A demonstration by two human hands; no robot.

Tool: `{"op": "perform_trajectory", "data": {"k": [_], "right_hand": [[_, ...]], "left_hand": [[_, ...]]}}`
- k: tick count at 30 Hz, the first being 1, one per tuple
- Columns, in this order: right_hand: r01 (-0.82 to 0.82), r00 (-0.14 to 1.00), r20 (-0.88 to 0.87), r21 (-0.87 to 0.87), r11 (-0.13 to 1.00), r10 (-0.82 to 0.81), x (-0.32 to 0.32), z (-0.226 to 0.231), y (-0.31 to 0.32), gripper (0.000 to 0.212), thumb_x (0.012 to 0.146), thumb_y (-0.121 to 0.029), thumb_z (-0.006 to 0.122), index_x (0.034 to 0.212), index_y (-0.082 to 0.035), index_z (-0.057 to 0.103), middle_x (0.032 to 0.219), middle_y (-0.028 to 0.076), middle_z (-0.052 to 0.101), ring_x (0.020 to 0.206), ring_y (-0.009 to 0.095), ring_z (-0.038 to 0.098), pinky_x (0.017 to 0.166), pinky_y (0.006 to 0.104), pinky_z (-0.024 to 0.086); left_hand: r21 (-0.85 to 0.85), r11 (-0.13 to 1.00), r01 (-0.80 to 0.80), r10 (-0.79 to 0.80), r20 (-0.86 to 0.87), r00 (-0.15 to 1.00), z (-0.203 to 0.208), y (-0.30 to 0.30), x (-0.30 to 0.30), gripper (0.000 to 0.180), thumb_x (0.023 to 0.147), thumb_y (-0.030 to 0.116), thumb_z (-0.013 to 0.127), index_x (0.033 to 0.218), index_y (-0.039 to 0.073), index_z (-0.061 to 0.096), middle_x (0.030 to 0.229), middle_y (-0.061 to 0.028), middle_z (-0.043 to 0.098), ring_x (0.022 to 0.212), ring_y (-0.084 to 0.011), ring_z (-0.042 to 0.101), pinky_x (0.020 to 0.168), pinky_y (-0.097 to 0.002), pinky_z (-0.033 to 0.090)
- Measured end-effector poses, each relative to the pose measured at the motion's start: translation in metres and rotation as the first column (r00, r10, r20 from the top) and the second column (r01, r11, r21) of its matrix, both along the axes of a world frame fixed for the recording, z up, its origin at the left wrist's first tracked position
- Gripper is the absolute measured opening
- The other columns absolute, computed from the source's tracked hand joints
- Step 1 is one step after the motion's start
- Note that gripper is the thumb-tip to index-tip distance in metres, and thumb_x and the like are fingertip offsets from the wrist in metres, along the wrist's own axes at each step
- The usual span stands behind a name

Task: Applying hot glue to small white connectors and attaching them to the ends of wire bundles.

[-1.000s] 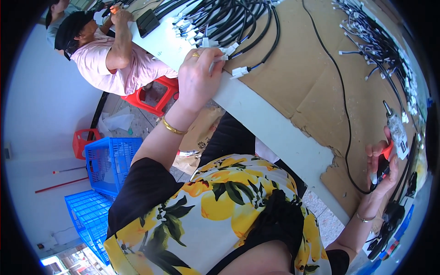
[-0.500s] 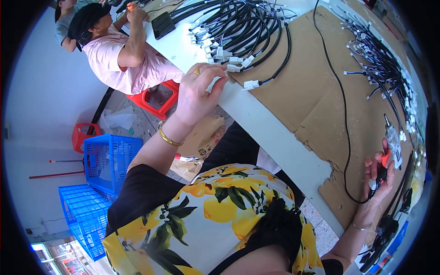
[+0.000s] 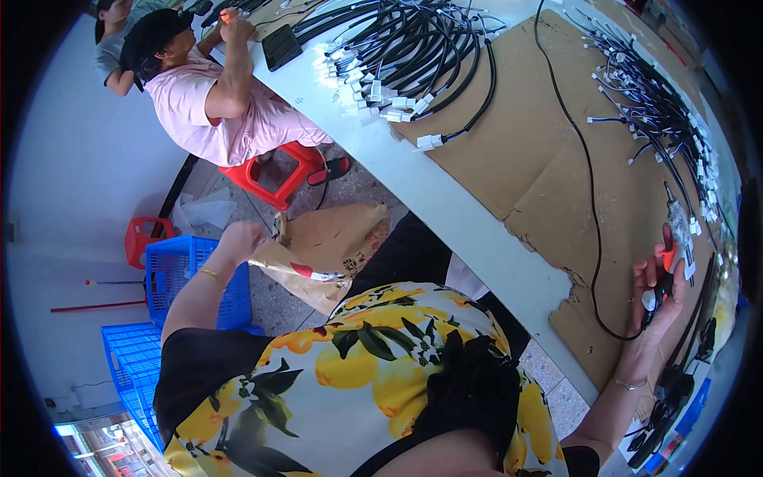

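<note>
Right-hand fingers (image 3: 645, 274): curled around a small tool with a red-orange grip (image 3: 670, 256); the black cable (image 3: 586, 171) ends at this hand.
Right hand (image 3: 660, 294): at 3 o'clock in the view, over the worktop's near right part, a thin bracelet at the wrist.
Left-hand fingers: closed into a loose fist at the top edge of a brown paper bag (image 3: 322, 250); whether they pinch the bag cannot be told.
Left hand (image 3: 238, 237): at 9 o'clock from the centre, below the worktop edge, a gold bangle (image 3: 208, 273) on the wrist.
Black cable: runs from 12 o'clock down across the cardboard sheets (image 3: 556, 151) and loops toward the right hand.
Wire harnesses, far (image 3: 413, 56): a fanned bundle of black leads with white plugs, at 12 o'clock, well apart from both hands.
Wire harnesses, right (image 3: 660, 103): a second spread of leads at 2 o'clock, near the right hand.
Worktop (image 3: 445, 207): white edge running from 11 o'clock to 4 o'clock.
Blue crates (image 3: 179, 274): on the floor at 8 o'clock, beside the left arm.
Co-worker (image 3: 211, 95): a person in a pink top at 11 o'clock, seated on a red stool (image 3: 278, 175).
</note>
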State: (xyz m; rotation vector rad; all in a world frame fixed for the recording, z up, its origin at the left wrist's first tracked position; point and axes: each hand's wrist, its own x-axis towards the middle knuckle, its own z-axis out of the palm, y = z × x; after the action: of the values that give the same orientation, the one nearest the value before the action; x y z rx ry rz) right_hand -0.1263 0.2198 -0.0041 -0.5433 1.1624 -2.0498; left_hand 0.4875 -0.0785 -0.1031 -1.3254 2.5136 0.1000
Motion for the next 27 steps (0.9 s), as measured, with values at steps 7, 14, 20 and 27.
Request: {"op": "perform_trajectory", "data": {"k": [7,14,20,27], "right_hand": [[0.032,0.999,-0.023,0.033,0.999,-0.032,0.008,0.001,-0.002,0.055,0.085,-0.028,0.053,0.126,0.003,0.036,0.092,0.005,0.061,0.055,0.004,0.04,0.066,0.0216,0.04],[0.052,0.999,-0.011,0.107,0.993,-0.051,0.005,-0.005,-0.007,0.047,0.084,-0.027,0.05,0.12,0.003,0.043,0.091,0.007,0.061,0.05,0.007,0.04,0.051,0.0227,0.032],[-0.043,0.997,0.063,0.127,0.991,0.036,0.0,0.006,-0.003,0.048,0.084,-0.03,0.052,0.119,0.002,0.044,0.088,0.007,0.061,0.055,0.007,0.043,0.067,0.0245,0.043],[-0.007,0.99,0.14,0.019,1.0,0.004,-0.006,-0.005,0.01,0.048,0.083,-0.03,0.052,0.118,0.001,0.045,0.089,0.01,0.061,0.055,0.008,0.044,0.069,0.025,0.044]], "left_hand": [[-0.414,0.903,-0.114,-0.087,-0.436,0.895,0.074,-0.042,-0.031,0.012,0.076,0.002,0.051,0.086,0.001,0.058,0.068,-0.0178,0.056,0.064,-0.0329,0.058,0.056,-0.0377,0.044],[-0.687,0.689,0.23,-0.699,-0.547,0.46,0.162,-0.038,-0.259,0.025,0.078,-0.005,0.055,0.101,0.006,0.059,0.084,-0.0121,0.062,0.073,-0.0216,0.062,0.063,-0.028,0.048],[-0.668,0.426,0.61,-0.899,-0.391,0.199,0.194,-0.016,-0.413,0.023,0.075,-0.002,0.057,0.097,0.005,0.059,0.089,-0.0119,0.06,0.081,-0.0284,0.058,0.071,-0.0328,0.047],[-0.635,0.378,0.674,-0.908,-0.395,0.138,0.16,-0.03,-0.581,0.02,0.076,0.01,0.056,0.096,0.011,0.06,0.081,-0.0124,0.061,0.077,-0.031,0.058,0.067,-0.0383,0.048]]}}
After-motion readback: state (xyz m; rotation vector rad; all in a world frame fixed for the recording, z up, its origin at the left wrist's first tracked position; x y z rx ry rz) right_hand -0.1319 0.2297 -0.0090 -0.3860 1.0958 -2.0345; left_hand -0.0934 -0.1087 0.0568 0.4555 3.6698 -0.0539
